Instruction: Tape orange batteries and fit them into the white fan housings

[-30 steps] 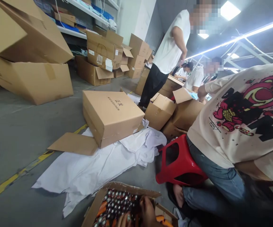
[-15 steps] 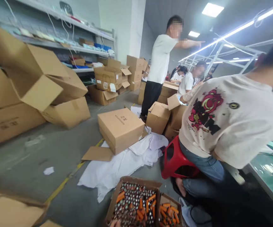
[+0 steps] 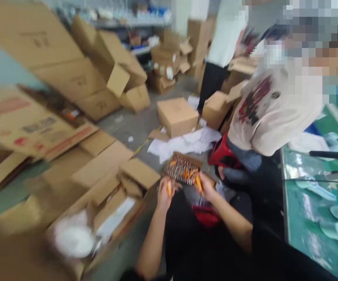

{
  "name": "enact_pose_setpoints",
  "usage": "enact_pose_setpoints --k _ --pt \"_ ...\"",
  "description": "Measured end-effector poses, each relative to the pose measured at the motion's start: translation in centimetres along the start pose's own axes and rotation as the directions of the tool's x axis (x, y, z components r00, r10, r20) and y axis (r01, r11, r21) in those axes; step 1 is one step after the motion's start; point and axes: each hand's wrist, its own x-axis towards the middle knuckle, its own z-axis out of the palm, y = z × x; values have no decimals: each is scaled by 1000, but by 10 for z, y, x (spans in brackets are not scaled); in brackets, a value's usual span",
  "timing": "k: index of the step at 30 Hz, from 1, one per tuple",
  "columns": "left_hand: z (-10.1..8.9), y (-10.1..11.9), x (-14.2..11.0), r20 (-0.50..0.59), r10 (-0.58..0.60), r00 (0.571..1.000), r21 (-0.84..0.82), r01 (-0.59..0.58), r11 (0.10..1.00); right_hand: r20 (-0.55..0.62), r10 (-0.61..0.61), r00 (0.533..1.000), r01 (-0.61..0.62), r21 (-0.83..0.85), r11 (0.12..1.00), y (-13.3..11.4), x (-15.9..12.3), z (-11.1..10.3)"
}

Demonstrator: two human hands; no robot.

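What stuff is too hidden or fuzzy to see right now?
Head view, the whole of each small orange cylinder: the left hand and right hand partly cover them.
Head view, number of silvery pieces in the open brown cardboard box: too small, blurred.
Head view, any writing on the closed brown cardboard box: blurred.
Head view, head of the standing person in a white shirt: cut off by the top edge.

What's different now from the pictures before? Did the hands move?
Yes. The left hand and right hand came up out of the box, back toward the camera. Each now grips an orange piece; exactly when they were picked up isn't clear. The brown carton beside the white sheet stayed put, and so did that sheet.
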Motion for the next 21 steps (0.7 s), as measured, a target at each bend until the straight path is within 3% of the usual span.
enact_pose_setpoints --k 2,5,7,11,16,19,21 --pt "4 -2 -12 42 -56 998 -82 59 995 86 55 995 -65 119 991 -4 -4 11" --pt "1 -8 -29 84 -58 995 -196 73 978 303 -20 953 -121 438 891 -12 -18 19" --pt "-1 -6 -47 131 -16 991 -315 57 948 373 -71 925 -139 506 852 -19 -36 24" --pt "-8 -2 -84 218 71 973 -544 61 837 357 -120 926 -82 501 861 -27 -72 33" --pt "-25 -11 -113 200 97 975 -611 47 790 319 -179 931 47 381 924 -23 -93 45" --pt "-31 -18 -120 189 94 977 -626 46 779 345 -246 906 144 295 945 -13 -98 55" --pt "-31 -25 -122 160 86 983 -613 30 790 402 -312 861 278 141 950 -1 -99 63"
